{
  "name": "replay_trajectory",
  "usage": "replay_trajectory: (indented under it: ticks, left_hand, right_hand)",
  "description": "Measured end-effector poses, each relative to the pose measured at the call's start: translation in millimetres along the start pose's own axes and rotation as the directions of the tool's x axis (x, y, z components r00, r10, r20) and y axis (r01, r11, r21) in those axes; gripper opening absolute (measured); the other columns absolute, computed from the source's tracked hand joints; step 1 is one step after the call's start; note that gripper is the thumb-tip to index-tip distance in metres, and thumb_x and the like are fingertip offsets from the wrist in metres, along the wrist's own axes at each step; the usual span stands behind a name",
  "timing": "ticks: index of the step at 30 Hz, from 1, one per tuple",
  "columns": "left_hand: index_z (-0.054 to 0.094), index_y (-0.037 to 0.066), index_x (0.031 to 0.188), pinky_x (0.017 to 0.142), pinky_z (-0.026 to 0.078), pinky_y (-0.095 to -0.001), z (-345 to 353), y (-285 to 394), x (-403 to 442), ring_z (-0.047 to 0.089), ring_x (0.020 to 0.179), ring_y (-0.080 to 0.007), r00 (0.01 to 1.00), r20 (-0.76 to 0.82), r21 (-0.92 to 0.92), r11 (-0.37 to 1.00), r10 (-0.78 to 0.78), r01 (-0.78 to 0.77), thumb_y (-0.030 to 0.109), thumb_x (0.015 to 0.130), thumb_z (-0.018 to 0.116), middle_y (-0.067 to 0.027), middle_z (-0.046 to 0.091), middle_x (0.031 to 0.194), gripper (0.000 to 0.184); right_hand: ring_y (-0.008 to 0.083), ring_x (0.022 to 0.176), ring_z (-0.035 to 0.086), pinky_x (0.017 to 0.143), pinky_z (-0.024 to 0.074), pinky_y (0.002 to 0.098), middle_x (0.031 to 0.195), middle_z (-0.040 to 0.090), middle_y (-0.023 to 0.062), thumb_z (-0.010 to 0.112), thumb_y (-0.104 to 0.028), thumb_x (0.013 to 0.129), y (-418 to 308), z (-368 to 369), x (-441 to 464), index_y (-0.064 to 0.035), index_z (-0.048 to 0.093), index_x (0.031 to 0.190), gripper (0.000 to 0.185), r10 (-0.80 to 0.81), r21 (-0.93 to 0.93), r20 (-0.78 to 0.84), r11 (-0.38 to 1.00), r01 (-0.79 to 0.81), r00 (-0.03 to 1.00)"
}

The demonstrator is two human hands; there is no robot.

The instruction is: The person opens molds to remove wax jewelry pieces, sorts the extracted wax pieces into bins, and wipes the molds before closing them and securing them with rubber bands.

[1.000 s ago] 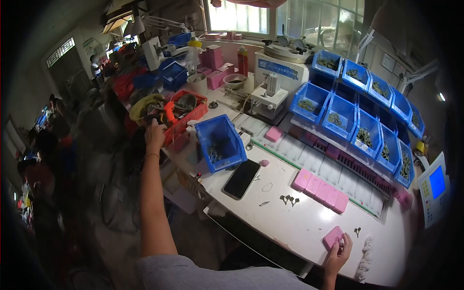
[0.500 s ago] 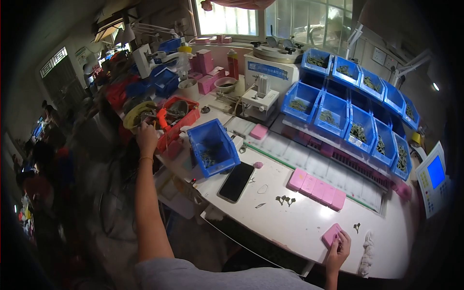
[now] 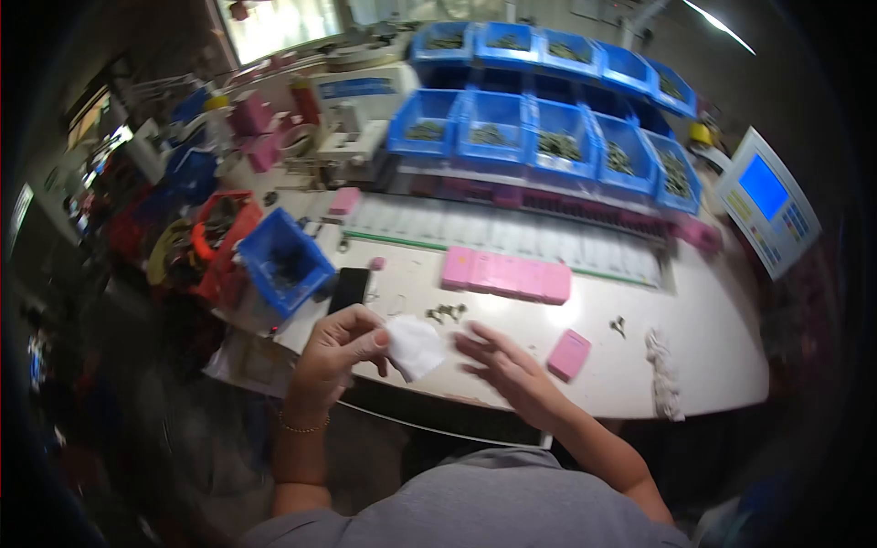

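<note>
My left hand (image 3: 336,358) pinches a small white cloth (image 3: 417,349) between thumb and fingers above the front of the table. To its right, my right hand (image 3: 502,367) has its fingers apart and holds nothing; it is slightly blurred and its fingertips come close to the cloth. A single pink block (image 3: 569,355) lies on the table right of that hand. Small dark branched pieces (image 3: 447,313) lie just beyond the cloth. Behind my left hand a black phone (image 3: 349,290) is partly covered.
A row of pink blocks (image 3: 507,277) stands along the table's middle. Blue bins (image 3: 559,137) with small greenish pieces are racked behind. At left are a blue bin (image 3: 285,263) and a red basket (image 3: 228,224). A twisted white strand (image 3: 665,374) and a control panel (image 3: 769,203) are at right.
My left hand has come from the containers at left to the table front, now holding a white cloth. My right hand has let go of the pink block and moved left. The view has turned right.
</note>
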State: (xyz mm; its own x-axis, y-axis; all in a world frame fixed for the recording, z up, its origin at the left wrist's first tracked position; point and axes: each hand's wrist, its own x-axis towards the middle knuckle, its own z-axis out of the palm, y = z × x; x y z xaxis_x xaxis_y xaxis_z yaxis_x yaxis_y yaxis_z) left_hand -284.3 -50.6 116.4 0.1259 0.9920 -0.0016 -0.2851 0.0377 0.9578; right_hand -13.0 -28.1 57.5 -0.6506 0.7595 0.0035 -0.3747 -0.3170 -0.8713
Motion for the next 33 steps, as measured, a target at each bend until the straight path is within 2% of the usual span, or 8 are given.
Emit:
replay_trajectory:
  ticks: [3, 11, 13, 17, 19, 22, 29, 33]
  left_hand:
    - [0.067, -0.001, 0.099, 0.061, 0.054, -0.0257, 37.9, -14.2, 11.3, 0.067, 0.074, -0.0126, 0.989, 0.11, 0.064, 0.994, -0.099, 0.092, 0.016, 0.095, 0.071, -0.0078, 0.07, 0.085, 0.017]
    - [0.07, -0.002, 0.097, 0.05, 0.046, -0.0194, 71.9, -15.7, 21.4, 0.06, 0.057, -0.0067, 0.95, 0.144, 0.252, 0.939, -0.276, 0.235, 0.016, 0.092, 0.074, -0.0052, 0.068, 0.074, 0.019]
    - [0.07, -0.002, 0.096, 0.049, 0.045, -0.0187, 80.2, -13.4, 24.5, 0.059, 0.056, -0.0062, 0.936, 0.186, 0.239, 0.938, -0.299, 0.252, 0.016, 0.092, 0.074, -0.0048, 0.068, 0.073, 0.019]
    - [0.07, -0.003, 0.089, 0.044, 0.04, -0.0197, 89.9, -7.9, 26.1, 0.057, 0.052, -0.008, 0.912, 0.169, 0.208, 0.918, -0.375, 0.339, 0.012, 0.086, 0.078, -0.0056, 0.066, 0.07, 0.016]
    - [0.07, -0.003, 0.089, 0.044, 0.039, -0.0199, 91.2, -7.5, 25.8, 0.057, 0.052, -0.008, 0.909, 0.174, 0.219, 0.915, -0.38, 0.34, 0.011, 0.086, 0.078, -0.0054, 0.066, 0.07, 0.016]
    - [0.071, -0.003, 0.088, 0.044, 0.038, -0.0211, 97.1, -10.6, 24.3, 0.056, 0.052, -0.0084, 0.918, 0.149, 0.238, 0.914, -0.368, 0.328, 0.011, 0.086, 0.077, -0.005, 0.065, 0.069, 0.016]
    - [0.071, -0.001, 0.105, 0.052, 0.043, -0.0201, 91.7, -39.2, 20.0, 0.057, 0.056, -0.0073, 0.963, 0.15, 0.153, 0.968, -0.224, 0.201, 0.017, 0.1, 0.063, -0.0036, 0.066, 0.07, 0.021]
    - [0.071, 0.0, 0.105, 0.056, 0.044, -0.0187, 85.4, -66.7, 14.1, 0.058, 0.06, -0.0058, 0.926, 0.176, 0.182, 0.936, -0.333, 0.302, 0.019, 0.102, 0.061, -0.0033, 0.066, 0.072, 0.022]
  right_hand:
    - [0.0228, 0.135, 0.046, 0.116, 0.0352, 0.0368, 0.148, 0.047, 0.0175, 0.05, -0.039, 0.104, -16.6, 13.4, 1.4, 0.0001, 0.029, 0.154, 0.067, 0.22, 0.421, 0.137, 0.87, -0.257, 0.966]
    - [0.0179, 0.122, 0.057, 0.108, 0.0462, 0.0347, 0.137, 0.055, 0.0103, 0.053, -0.036, 0.104, -16.6, 1.1, -25.9, 0.0007, 0.039, 0.148, 0.058, 0.253, 0.496, -0.077, 0.849, -0.183, 0.964]
    - [0.0169, 0.121, 0.057, 0.108, 0.0461, 0.034, 0.132, 0.057, 0.0085, 0.055, -0.033, 0.103, -16.0, -2.4, -28.8, 0.0, 0.041, 0.146, 0.055, 0.219, 0.653, 0.158, 0.708, -0.268, 0.963]
    - [0.0164, 0.12, 0.058, 0.108, 0.0461, 0.0332, 0.127, 0.06, 0.0075, 0.058, -0.032, 0.103, -18.9, -5.2, -40.6, -0.0004, 0.045, 0.142, 0.052, 0.273, 0.69, 0.133, 0.665, -0.287, 0.953]
    - [0.0181, 0.119, 0.059, 0.107, 0.0465, 0.0346, 0.126, 0.061, 0.0096, 0.057, -0.032, 0.103, -15.3, -10.1, -48.8, 0.0008, 0.047, 0.137, 0.049, 0.211, 0.559, -0.041, 0.815, -0.153, 0.977]
    - [0.02, 0.119, 0.059, 0.107, 0.0465, 0.0358, 0.127, 0.059, 0.0121, 0.055, -0.03, 0.104, -19.3, -10.2, -50.2, 0.0028, 0.047, 0.135, 0.046, 0.202, 0.479, 0.004, 0.859, -0.179, 0.979]
    - [0.0258, 0.119, 0.062, 0.107, 0.0507, 0.0456, 0.13, 0.058, 0.0161, 0.045, -0.022, 0.107, -98.2, 1.9, -83.0, 0.0028, 0.04, 0.141, 0.043, -0.01, 0.447, -0.229, 0.887, 0.114, 0.973]
    - [0.0277, 0.12, 0.061, 0.101, 0.0524, 0.0434, 0.131, 0.057, 0.021, 0.043, -0.024, 0.103, -134.7, 22.8, -102.5, 0.0058, 0.036, 0.146, 0.052, -0.141, 0.547, -0.3, 0.785, 0.291, 0.943]
